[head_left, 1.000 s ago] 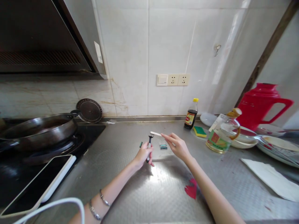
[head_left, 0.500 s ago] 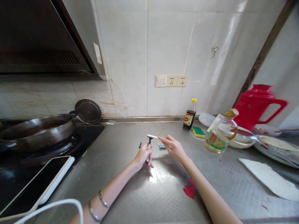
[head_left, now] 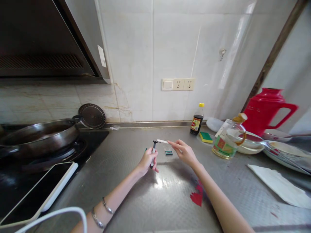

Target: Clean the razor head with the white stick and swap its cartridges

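My left hand (head_left: 147,161) is closed around the grey and black handle of a razor (head_left: 153,156), which stands upright with its dark head at the top. My right hand (head_left: 184,152) pinches a slim white stick (head_left: 162,141) between thumb and fingers. The stick's free end lies just right of the razor head; whether they touch I cannot tell. On the counter between the hands sit small dark-green pieces (head_left: 168,152), side by side. Another small green piece (head_left: 146,149) shows partly behind my left hand.
Left, a pan (head_left: 46,132) sits on the black stove, with a phone (head_left: 39,194) and white cable in front. Right are a sauce bottle (head_left: 196,121), a sponge (head_left: 206,137), a glass jug (head_left: 224,144), a red thermos (head_left: 262,111) and a white sheet (head_left: 277,183). A red scrap (head_left: 196,197) lies near my right forearm.
The white stick has moved right, from lying across the razor head to beside it. My right hand has shifted slightly right, and my left hand with the razor slightly left.
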A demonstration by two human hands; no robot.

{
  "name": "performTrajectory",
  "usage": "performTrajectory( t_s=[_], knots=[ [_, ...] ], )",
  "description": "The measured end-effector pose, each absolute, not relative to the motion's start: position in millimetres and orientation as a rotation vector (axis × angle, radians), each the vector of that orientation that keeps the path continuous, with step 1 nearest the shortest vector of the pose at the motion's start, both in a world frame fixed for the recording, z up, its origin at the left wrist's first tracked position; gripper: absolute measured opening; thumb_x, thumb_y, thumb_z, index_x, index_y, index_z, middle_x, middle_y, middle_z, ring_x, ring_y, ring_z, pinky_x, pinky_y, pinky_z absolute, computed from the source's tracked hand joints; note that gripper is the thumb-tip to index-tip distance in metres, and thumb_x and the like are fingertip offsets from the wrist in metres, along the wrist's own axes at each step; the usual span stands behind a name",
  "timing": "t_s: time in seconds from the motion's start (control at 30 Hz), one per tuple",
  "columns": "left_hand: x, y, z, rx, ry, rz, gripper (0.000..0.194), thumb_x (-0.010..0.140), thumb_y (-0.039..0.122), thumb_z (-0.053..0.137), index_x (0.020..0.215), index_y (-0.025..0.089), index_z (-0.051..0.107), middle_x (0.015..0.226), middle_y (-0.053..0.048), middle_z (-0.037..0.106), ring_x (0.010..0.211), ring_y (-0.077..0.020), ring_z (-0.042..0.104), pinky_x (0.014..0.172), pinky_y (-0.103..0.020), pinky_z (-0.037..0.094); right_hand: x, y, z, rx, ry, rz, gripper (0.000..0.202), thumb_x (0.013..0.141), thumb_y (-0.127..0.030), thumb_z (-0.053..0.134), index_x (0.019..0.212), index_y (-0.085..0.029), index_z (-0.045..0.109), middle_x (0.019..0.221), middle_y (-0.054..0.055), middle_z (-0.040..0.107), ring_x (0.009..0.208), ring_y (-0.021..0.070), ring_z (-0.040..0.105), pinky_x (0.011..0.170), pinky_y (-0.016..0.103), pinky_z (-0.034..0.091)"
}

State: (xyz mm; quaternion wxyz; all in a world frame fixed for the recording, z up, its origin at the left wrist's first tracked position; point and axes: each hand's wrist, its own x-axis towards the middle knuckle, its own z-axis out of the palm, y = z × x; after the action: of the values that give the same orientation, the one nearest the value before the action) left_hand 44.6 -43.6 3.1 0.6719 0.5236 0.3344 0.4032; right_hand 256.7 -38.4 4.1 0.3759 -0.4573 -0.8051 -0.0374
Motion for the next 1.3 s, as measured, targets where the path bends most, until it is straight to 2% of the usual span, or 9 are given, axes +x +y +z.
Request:
performTrajectory(
  t_s=[1.17,1.3],
  knots=[
    [48.0,-45.4,-1.5,1.234,0.74,0.941,0.024,0.075,0.036,0.052,0.083,0.022,0.035,0.046,0.011,0.044,0.026,-0.0053,0.035,0.033,-0.028,0.048,259.3,-33.5,0.9,-1.134,-2.016,-0.252,0.037,0.089,-0.019,0.04,0.12,-0.03,0.057,0.083,0.006,0.055,0.076,0.0159,0.051,0.069,0.027,0.043],
    [47.0,-45.0,1.3,1.221,0.671,0.937,0.024,0.076,0.037,0.052,0.083,0.022,0.034,0.047,0.011,0.044,0.028,-0.0054,0.037,0.036,-0.027,0.05,264.3,-32.3,1.4,-1.139,-1.92,-0.141,0.034,0.089,-0.022,0.042,0.117,-0.028,0.06,0.083,0.005,0.055,0.076,0.0158,0.052,0.069,0.027,0.043]
  ],
)
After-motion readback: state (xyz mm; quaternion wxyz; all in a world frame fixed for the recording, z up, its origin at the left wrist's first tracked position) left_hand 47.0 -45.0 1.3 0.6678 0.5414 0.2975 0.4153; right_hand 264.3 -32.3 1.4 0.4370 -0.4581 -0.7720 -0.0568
